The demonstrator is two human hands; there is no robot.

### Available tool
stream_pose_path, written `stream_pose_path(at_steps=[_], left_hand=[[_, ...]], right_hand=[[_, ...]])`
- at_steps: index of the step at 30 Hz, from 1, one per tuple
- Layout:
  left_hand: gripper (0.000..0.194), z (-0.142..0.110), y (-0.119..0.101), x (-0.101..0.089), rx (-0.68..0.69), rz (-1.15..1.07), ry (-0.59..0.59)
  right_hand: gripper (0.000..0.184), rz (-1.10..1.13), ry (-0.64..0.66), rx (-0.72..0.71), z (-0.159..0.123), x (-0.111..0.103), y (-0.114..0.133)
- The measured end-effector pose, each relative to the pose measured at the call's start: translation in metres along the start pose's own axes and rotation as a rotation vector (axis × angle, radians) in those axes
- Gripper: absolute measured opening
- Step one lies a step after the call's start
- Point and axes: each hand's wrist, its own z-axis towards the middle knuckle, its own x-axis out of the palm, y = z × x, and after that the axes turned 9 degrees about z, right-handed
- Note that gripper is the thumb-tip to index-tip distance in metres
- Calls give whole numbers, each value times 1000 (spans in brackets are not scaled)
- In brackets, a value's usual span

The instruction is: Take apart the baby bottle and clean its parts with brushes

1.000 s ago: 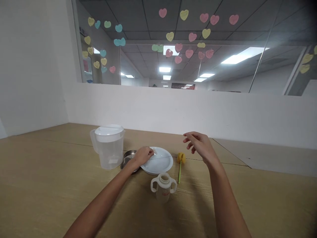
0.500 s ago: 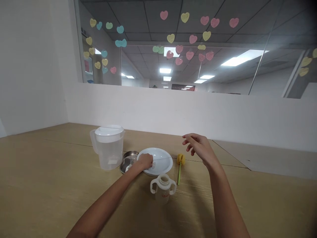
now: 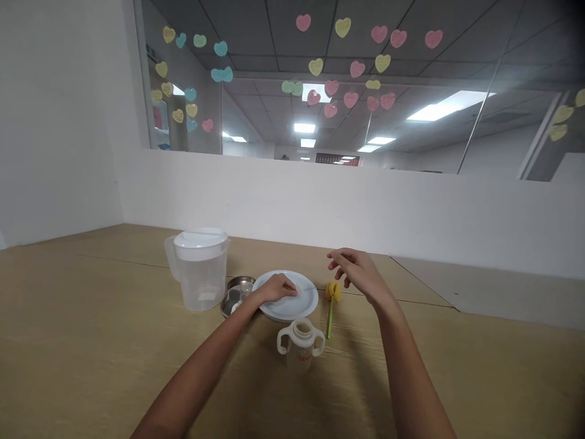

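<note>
My left hand (image 3: 276, 288) is over the white bowl (image 3: 283, 312), its fingers pinched together at the middle. Something small and pale shows at the fingertips, too indistinct to name. Raised above the table, my right hand (image 3: 354, 268) has its fingers loosely apart and holds nothing. Below it lies a bottle brush with a yellow sponge head (image 3: 333, 291) and a green handle. In front of the bowl stands a two-handled baby bottle (image 3: 300, 350), upright with its mouth uncovered.
At left stands a translucent lidded pitcher (image 3: 203, 277). Beside it a round metal tray (image 3: 227, 299) holds clear and white small parts, partly behind my left forearm. A white wall (image 3: 274, 201) with a window above it borders the table's back.
My left hand has shifted right and slightly up across the bowl, with its fingers turned to the right. My right hand has drifted a little left, nearer the brush head.
</note>
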Motion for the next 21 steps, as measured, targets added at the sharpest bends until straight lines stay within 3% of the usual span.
stream_pose_path(at_steps=[6,11,18,21], left_hand=[[31,-3,-3,-17,18,-57,-82],[35,-11,-18,-40,2,-94,-190],[31,-39,-66,-60,98,-271,-347],[25,-54,-88,-66,101,-267,-387]], right_hand=[[23,-91,107,38,4,11,-7],[23,-172,154,30,7,18,-13],[45,-260,43,-219,-10,43,7],[38,-249,35,-337,-22,54,21]])
